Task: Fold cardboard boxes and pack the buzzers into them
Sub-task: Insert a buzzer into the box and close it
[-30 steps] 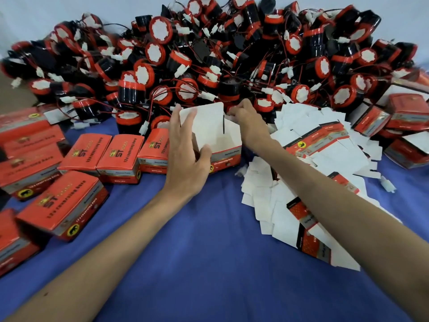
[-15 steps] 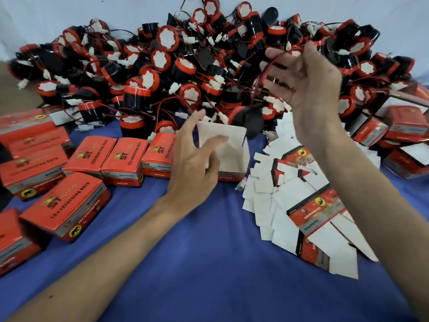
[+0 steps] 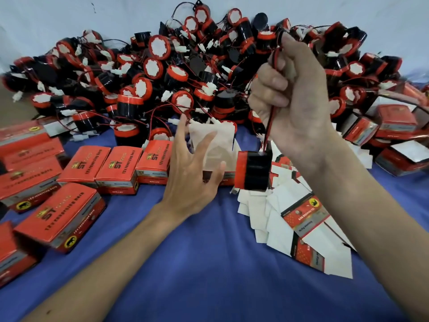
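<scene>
My right hand [image 3: 292,101] is raised in a fist and grips the red and black wire of a buzzer. The black buzzer [image 3: 253,170] with a red band hangs from that wire, just right of an open cardboard box [image 3: 214,145] with white flaps up. My left hand [image 3: 192,168] has its fingers spread around the near left side of the box, thumb at its front. A large heap of black and red buzzers [image 3: 176,77] lies behind the box.
Several closed red boxes [image 3: 118,168] lie in rows at the left on the blue cloth [image 3: 197,263]. Flat unfolded box blanks [image 3: 301,219] are strewn at the right. More red boxes [image 3: 394,126] are stacked at the far right. A pale wall backs the heap.
My right hand has drawn a buzzer out of the heap by its wire and closed into a fist, and the buzzer now hangs beside the box. My left hand has stayed at the box.
</scene>
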